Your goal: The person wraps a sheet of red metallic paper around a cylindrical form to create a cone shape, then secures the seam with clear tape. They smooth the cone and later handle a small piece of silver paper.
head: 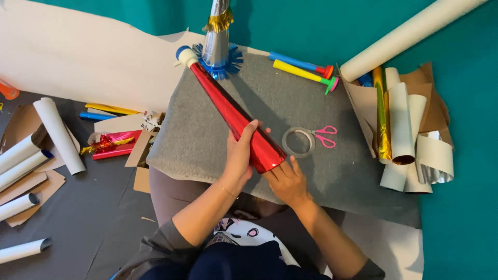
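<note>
Red foil cone (236, 120), both hands, grey mat (321, 171), teal floor (461, 218)

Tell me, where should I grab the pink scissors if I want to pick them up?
Take the pink scissors by the two handle loops, which point right, away from the clear tape ring. Coming from the right or from above looks best: that side of the grey mat is bare, while the blades point left at the ring, and the right hand sits below-left.
</note>
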